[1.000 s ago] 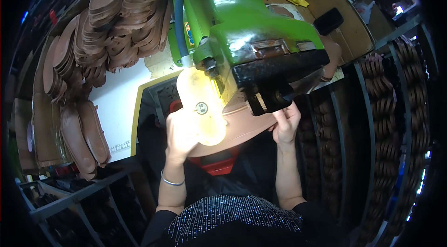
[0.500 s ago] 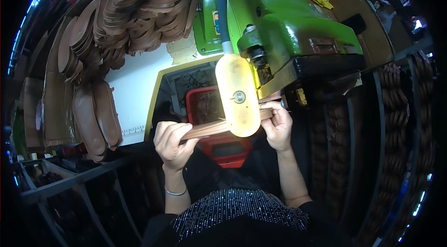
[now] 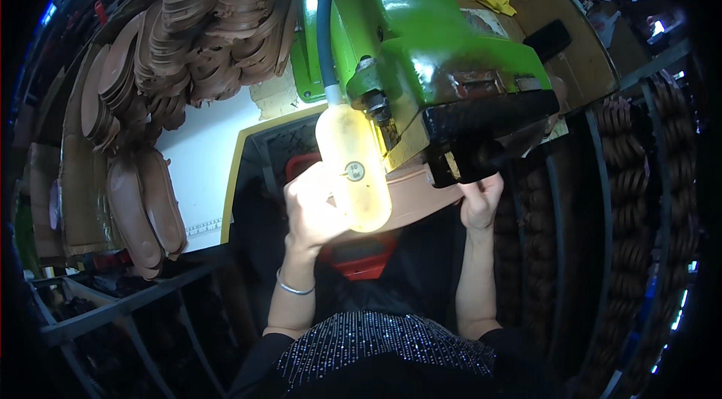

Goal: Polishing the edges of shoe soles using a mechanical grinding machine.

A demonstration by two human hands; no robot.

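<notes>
A flat brown shoe sole (image 3: 421,209) spans the gap between my two hands, its broad face now showing. My left hand (image 3: 308,207) is closed at the sole's left end, partly behind the glowing lamp (image 3: 352,200), so its fingertips are hidden. With thumb and fingers my right hand (image 3: 481,202) pinches the right end, just below the dark head of the green machine (image 3: 466,64). The sole's upper edge lies against or right beside the machine's working part; the lamp and machine head hide the exact contact.
Brown soles are piled in stacks (image 3: 180,30) at the upper left, with a loose pair (image 3: 143,211) on the white worktop (image 3: 199,143). A red basket (image 3: 361,256) sits below my hands. Racks of soles (image 3: 624,188) stand to the right; a metal rack (image 3: 135,301) is at lower left.
The sole has been brought rightward to the machine and turned from edge-on to face-on. My left hand has moved right behind the lamp, my right hand further right under the machine head.
</notes>
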